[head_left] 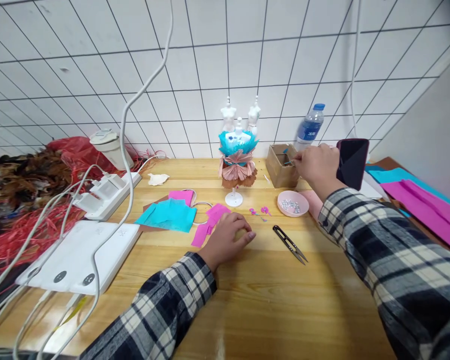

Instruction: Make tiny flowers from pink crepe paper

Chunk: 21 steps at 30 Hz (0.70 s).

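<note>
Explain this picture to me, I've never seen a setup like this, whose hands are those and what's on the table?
There is no machine here. One camera sits on a person's head and looks down at their own two hands, so the plaid sleeves come in from below. The left hand rests curled on the wooden table, beside pink paper scraps. The right hand reaches to a small cardboard box and seems to pinch a thin tool, too small to identify. Also on the table: thread snips, a pink dish of beads, teal paper and a small mannequin in a paper dress.
</note>
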{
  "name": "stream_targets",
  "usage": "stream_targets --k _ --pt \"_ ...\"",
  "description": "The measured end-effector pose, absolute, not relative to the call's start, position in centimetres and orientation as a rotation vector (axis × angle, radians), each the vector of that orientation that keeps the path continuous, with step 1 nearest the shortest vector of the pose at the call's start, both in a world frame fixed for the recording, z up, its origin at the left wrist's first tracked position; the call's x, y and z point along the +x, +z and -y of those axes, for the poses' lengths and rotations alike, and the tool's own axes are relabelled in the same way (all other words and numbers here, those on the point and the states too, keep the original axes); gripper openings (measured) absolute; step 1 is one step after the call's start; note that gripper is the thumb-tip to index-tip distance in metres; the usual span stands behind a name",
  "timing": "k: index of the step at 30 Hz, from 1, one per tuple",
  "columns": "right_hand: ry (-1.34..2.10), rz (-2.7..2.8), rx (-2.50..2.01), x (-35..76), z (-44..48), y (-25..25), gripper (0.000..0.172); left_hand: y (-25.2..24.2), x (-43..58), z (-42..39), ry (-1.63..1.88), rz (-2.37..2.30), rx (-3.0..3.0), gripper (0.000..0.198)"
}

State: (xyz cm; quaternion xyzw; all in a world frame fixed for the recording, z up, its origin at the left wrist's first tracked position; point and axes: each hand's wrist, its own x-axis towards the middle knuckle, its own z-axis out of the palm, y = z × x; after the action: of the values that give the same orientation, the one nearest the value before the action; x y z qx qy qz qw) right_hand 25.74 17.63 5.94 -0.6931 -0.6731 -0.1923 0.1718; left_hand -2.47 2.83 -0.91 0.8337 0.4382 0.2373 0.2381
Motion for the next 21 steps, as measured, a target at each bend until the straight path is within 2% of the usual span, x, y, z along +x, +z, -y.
stream_targets --k 4,9,13,21 --pt "-0.500 1.707 -1.886 25.6 -15.0 5.4 0.030 -1.1 -2.5 -3.0 0.666 -1.197 2.274 0.028" --pt "-0.423 1.586 -1.505 23.9 -8.3 1.9 0.029 -1.4 -2.4 -3.1 0.702 -1.201 2.281 0.028" --pt "-0.258 1.718 -1.346 22.8 -4.2 -0.1 0.021 -0.9 -2.5 -2.8 0.813 -1.232 2.293 0.027" --pt "0.087 1.813 -1.280 21.5 -2.3 -0.3 0.012 -0.4 -4.9 -3.3 1.038 -1.640 2.348 0.017"
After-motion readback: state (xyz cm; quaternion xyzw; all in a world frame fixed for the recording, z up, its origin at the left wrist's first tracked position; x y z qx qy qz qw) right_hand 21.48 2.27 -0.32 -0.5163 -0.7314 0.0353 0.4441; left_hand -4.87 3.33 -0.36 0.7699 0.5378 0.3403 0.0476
